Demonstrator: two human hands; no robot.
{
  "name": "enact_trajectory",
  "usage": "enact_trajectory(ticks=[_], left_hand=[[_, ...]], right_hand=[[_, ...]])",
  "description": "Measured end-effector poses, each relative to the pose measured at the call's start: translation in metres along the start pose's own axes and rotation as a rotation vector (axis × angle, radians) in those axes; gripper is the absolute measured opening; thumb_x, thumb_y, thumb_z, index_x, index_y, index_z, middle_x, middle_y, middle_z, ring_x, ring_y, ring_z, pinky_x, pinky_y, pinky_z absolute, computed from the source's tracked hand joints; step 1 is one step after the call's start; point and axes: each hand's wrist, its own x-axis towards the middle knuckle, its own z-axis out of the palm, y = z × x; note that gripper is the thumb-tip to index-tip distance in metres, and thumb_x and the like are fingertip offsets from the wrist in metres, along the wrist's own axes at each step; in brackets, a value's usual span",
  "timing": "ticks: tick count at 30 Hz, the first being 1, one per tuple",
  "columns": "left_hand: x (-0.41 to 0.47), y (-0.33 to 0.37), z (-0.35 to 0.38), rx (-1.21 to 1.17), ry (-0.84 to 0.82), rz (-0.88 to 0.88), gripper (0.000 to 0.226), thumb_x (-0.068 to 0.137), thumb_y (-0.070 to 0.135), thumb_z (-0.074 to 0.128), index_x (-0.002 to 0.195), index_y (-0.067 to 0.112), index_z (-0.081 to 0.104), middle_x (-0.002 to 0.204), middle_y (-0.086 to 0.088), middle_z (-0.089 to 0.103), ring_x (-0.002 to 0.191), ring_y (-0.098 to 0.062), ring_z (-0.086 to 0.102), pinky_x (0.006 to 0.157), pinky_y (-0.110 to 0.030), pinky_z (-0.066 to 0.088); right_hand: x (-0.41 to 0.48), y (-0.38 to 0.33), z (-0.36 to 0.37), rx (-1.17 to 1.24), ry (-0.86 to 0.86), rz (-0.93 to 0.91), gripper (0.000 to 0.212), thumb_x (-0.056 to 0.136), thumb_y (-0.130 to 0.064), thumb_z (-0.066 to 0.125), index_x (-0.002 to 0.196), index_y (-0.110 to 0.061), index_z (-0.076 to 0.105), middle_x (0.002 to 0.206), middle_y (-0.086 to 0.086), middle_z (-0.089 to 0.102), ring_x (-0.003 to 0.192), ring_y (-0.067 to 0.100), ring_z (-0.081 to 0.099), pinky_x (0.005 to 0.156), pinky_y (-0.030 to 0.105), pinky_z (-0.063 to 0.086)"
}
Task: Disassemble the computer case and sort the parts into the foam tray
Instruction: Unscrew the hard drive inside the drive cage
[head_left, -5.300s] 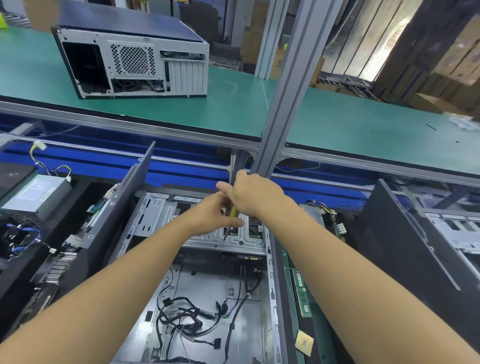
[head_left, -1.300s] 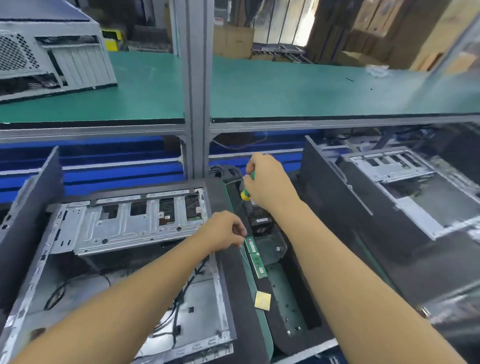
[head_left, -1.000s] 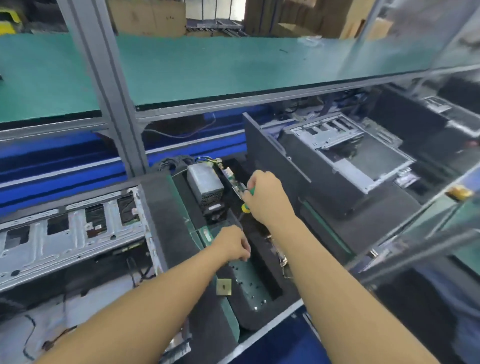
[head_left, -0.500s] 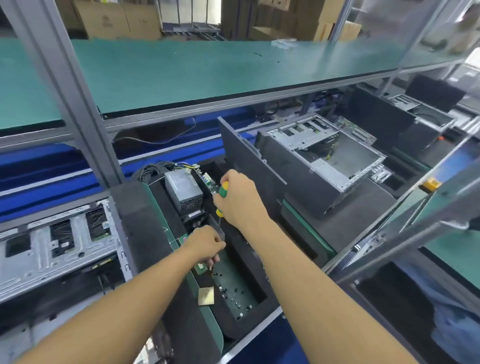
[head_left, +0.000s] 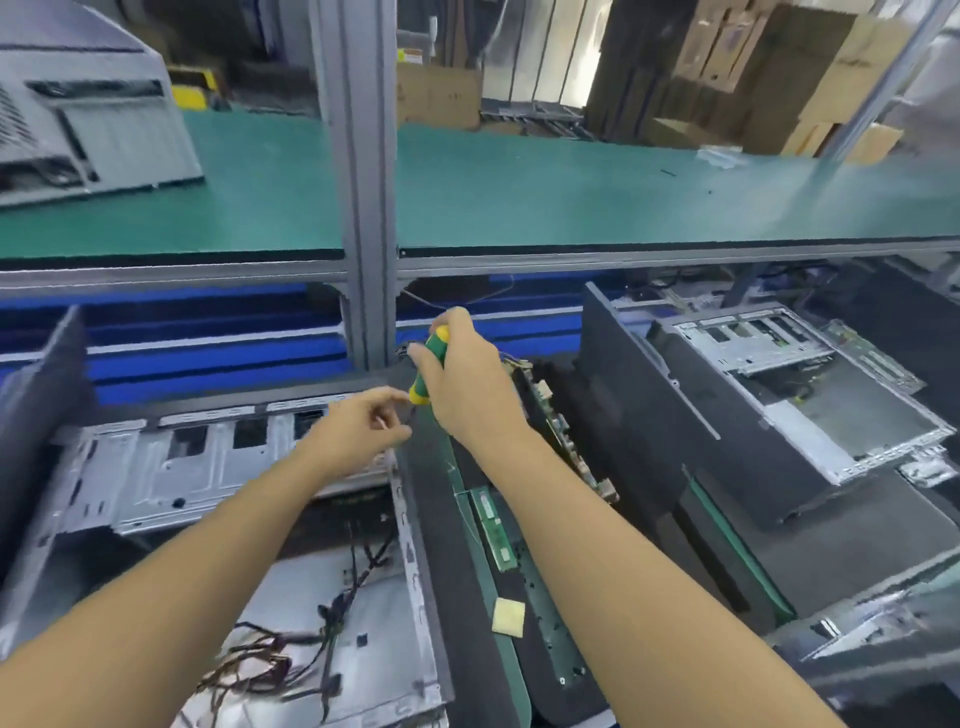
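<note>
The open computer case (head_left: 171, 467) lies at lower left, its metal drive bracket across the top and loose cables (head_left: 291, 644) on its floor. Right of it sits the black foam tray (head_left: 457, 597) holding a green memory stick (head_left: 493, 527), a small yellow pad (head_left: 509, 616) and a circuit board (head_left: 561, 431) leaning on edge. My right hand (head_left: 467, 384) grips a green and yellow screwdriver (head_left: 428, 371), tip down, above the tray's far left corner. My left hand (head_left: 358, 431) hovers just left of the tip with fingers curled; whether it pinches anything is blurred.
A grey aluminium post (head_left: 363, 208) rises just behind my hands, carrying a green upper shelf (head_left: 571, 197) with another closed case (head_left: 88, 119) at its left. A second foam tray and opened case (head_left: 789, 395) lie to the right. Cardboard boxes stand in the background.
The view has swung back left. Both hands rose from the tray's screw pocket to the case's right edge. The screwdriver stayed in my right hand.
</note>
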Motion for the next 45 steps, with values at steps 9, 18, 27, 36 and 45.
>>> enact_trajectory(ticks=[9, 18, 27, 36, 45], left_hand=[[-0.006, -0.045, -0.046, 0.087, 0.058, -0.015, 0.021, 0.094, 0.021, 0.068, 0.112, 0.028, 0.074, 0.089, 0.028, 0.064, 0.079, 0.021, 0.057, 0.068, -0.001, 0.038], [0.023, -0.046, -0.023, 0.109, 0.03, -0.018, 0.018, 0.092, 0.025, 0.07, 0.109, 0.024, 0.076, 0.099, 0.009, 0.074, 0.084, -0.002, 0.061, 0.077, -0.018, 0.042], [0.032, -0.053, -0.023, 0.127, 0.002, -0.035, 0.025, 0.092, 0.024, 0.071, 0.116, 0.021, 0.074, 0.11, 0.005, 0.074, 0.093, -0.003, 0.061, 0.086, -0.02, 0.043], [0.032, -0.054, -0.024, 0.084, -0.012, -0.021, 0.019, 0.09, 0.025, 0.073, 0.108, 0.027, 0.077, 0.093, 0.016, 0.072, 0.082, 0.007, 0.06, 0.071, -0.009, 0.041], [0.033, -0.056, -0.027, 0.027, -0.048, -0.023, 0.017, 0.088, 0.023, 0.075, 0.103, 0.029, 0.078, 0.083, 0.027, 0.067, 0.086, 0.007, 0.062, 0.078, -0.011, 0.043]], right_hand=[[0.037, -0.033, 0.055, -0.065, -0.168, -0.116, 0.017, 0.103, -0.026, 0.054, 0.111, -0.018, 0.041, 0.091, -0.001, 0.054, 0.07, 0.005, 0.047, 0.053, 0.022, 0.031], [0.054, -0.014, 0.061, -0.196, -0.186, -0.141, 0.019, 0.102, -0.027, 0.055, 0.111, -0.016, 0.042, 0.091, 0.001, 0.055, 0.074, 0.016, 0.053, 0.055, 0.027, 0.038], [0.062, -0.005, 0.064, -0.184, -0.194, -0.119, 0.02, 0.102, -0.027, 0.057, 0.107, -0.02, 0.039, 0.083, -0.004, 0.053, 0.068, 0.008, 0.053, 0.052, 0.023, 0.037], [0.065, -0.005, 0.066, -0.202, -0.209, -0.122, 0.021, 0.101, -0.028, 0.057, 0.106, -0.021, 0.038, 0.084, -0.003, 0.054, 0.073, 0.015, 0.058, 0.057, 0.026, 0.047], [0.064, -0.016, 0.055, -0.251, -0.324, -0.133, 0.019, 0.102, -0.027, 0.056, 0.109, -0.014, 0.043, 0.09, 0.004, 0.057, 0.072, 0.019, 0.054, 0.055, 0.027, 0.04]])
